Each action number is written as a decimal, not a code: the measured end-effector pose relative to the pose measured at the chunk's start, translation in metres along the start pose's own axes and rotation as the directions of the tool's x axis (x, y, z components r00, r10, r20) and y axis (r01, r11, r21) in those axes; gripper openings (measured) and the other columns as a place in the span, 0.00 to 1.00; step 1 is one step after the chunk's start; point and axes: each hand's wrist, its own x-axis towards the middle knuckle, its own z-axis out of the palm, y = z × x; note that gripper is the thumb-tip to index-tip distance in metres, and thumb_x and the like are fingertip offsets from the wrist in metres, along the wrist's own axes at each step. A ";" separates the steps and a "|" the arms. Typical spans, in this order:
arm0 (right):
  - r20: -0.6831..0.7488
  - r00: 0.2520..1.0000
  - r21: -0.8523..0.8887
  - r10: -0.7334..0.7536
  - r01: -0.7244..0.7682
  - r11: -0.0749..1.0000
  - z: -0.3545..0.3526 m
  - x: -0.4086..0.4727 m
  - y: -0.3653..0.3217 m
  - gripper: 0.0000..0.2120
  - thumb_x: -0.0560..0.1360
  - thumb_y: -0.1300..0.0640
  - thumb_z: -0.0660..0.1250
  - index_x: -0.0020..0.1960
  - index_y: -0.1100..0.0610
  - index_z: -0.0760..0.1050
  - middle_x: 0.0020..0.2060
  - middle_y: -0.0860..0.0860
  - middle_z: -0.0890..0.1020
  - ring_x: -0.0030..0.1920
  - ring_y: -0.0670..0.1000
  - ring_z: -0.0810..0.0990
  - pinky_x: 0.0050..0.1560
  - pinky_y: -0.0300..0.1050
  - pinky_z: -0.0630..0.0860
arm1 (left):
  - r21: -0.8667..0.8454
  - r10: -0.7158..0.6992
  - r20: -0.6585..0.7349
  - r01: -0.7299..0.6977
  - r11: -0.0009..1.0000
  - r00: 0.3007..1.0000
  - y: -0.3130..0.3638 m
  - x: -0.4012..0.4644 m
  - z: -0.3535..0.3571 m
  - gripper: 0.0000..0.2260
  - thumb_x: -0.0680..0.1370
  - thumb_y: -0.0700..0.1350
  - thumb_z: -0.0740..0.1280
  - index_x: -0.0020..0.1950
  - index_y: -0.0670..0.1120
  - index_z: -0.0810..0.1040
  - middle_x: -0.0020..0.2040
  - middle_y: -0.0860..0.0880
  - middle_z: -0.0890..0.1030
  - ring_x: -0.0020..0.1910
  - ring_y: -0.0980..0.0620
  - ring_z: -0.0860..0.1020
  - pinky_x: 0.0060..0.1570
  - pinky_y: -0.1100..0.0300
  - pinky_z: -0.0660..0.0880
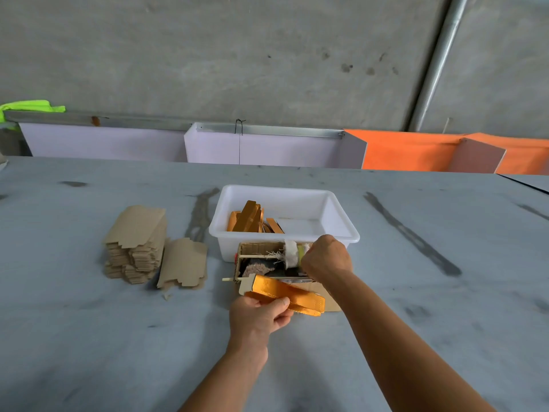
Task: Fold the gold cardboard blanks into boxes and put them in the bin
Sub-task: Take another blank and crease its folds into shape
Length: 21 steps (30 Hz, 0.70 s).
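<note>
Status: task under way, roughly early to middle by my estimate.

Done so far: white rectangular plastic bin (341, 233) on the grey counter (416, 322) holds a small cluster of folded gold cardboard boxes (251, 217), leaning together in its left half. Right half of the bin is bare. Exact count not readable; several.

In hand: one long gold cardboard blank, partly folded (294, 294), held just in front of the bin, above the near edge of a small open brown cardboard tray (246, 252). Left hand (261, 315) pinches the blank's left end, thumb on top, fingers curled beneath. The right end of the blank sticks out free. It looks part-formed, not closed; end flaps cannot be judged.

Right hand (325, 260) is curled into a closed fist over the right side of the brown tray, next to a roll of white tape (291, 254). What it grips, if anything, cannot be told: the fingers are hidden under the knuckles.

Left to do: a tall stack of flat cardboard blanks, brown side up (135, 242), stands well to the left of the bin, with a few loose blanks (182, 263) lying just beside it. Stack is large compared with the bin's contents, so most of the work remains.
</note>
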 end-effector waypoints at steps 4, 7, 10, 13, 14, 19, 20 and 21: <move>0.051 0.999 0.025 0.020 -0.021 0.999 -0.006 -0.003 -0.003 0.12 0.68 0.65 0.67 0.51 0.63 0.74 0.39 0.55 0.75 0.41 0.55 0.76 0.37 0.42 0.70 | -0.013 0.002 0.006 -0.002 1.000 1.000 -0.002 0.003 0.001 0.09 0.68 0.29 0.73 0.46 0.35 0.78 0.39 0.39 0.83 0.33 0.44 0.83 0.32 0.58 0.79; 0.062 0.997 0.112 0.037 -0.043 0.993 -0.011 -0.004 -0.003 0.11 0.67 0.66 0.68 0.50 0.64 0.76 0.40 0.56 0.79 0.43 0.56 0.79 0.38 0.44 0.75 | -0.014 0.001 -0.009 -0.001 1.000 1.000 -0.003 0.002 0.002 0.09 0.68 0.29 0.73 0.46 0.35 0.78 0.40 0.39 0.83 0.34 0.44 0.83 0.32 0.58 0.79; 0.072 0.996 0.234 0.055 -0.070 0.970 -0.012 -0.008 -0.001 0.08 0.66 0.68 0.70 0.45 0.63 0.76 0.39 0.57 0.81 0.43 0.57 0.82 0.42 0.48 0.80 | -0.014 0.002 -0.033 -0.002 1.000 0.999 -0.004 0.002 0.004 0.09 0.69 0.30 0.73 0.46 0.37 0.77 0.41 0.40 0.83 0.35 0.45 0.83 0.31 0.60 0.79; 0.081 0.995 0.354 0.052 -0.077 0.932 -0.012 -0.020 0.006 0.09 0.66 0.67 0.71 0.41 0.58 0.73 0.39 0.56 0.81 0.43 0.57 0.82 0.42 0.48 0.80 | -0.002 -0.004 -0.054 0.004 1.000 0.999 -0.004 0.002 0.005 0.10 0.68 0.31 0.74 0.45 0.39 0.77 0.42 0.41 0.82 0.36 0.45 0.83 0.30 0.61 0.79; 0.082 0.995 0.388 0.049 -0.077 0.919 -0.012 -0.025 0.009 0.11 0.66 0.67 0.71 0.41 0.56 0.73 0.40 0.55 0.81 0.44 0.57 0.82 0.43 0.49 0.81 | -0.002 -0.005 -0.058 0.005 1.000 0.998 -0.003 0.001 0.005 0.10 0.68 0.31 0.74 0.45 0.39 0.77 0.42 0.41 0.82 0.36 0.45 0.83 0.29 0.62 0.78; 0.059 0.998 0.485 0.030 -0.055 0.873 -0.009 -0.050 0.023 0.10 0.67 0.64 0.72 0.43 0.54 0.74 0.41 0.54 0.80 0.44 0.56 0.82 0.40 0.48 0.80 | 0.002 0.005 -0.062 -0.005 1.000 0.998 -0.003 0.001 0.006 0.09 0.68 0.31 0.74 0.43 0.39 0.77 0.40 0.41 0.83 0.31 0.47 0.83 0.27 0.63 0.77; 0.059 0.998 0.497 0.028 -0.053 0.866 -0.008 -0.054 0.025 0.10 0.67 0.64 0.72 0.43 0.54 0.74 0.41 0.54 0.80 0.44 0.55 0.82 0.37 0.45 0.77 | 0.011 0.006 -0.064 -0.005 1.000 0.998 -0.004 0.001 0.006 0.09 0.68 0.31 0.75 0.43 0.40 0.77 0.39 0.42 0.83 0.31 0.48 0.83 0.27 0.63 0.77; 0.058 0.998 0.510 0.025 -0.051 0.858 -0.008 -0.058 0.026 0.10 0.67 0.63 0.72 0.44 0.54 0.74 0.41 0.55 0.81 0.44 0.56 0.81 0.34 0.44 0.75 | 0.015 0.007 -0.067 -0.006 1.000 0.998 -0.004 0.001 0.007 0.09 0.68 0.32 0.75 0.43 0.40 0.77 0.39 0.42 0.83 0.31 0.48 0.83 0.27 0.63 0.77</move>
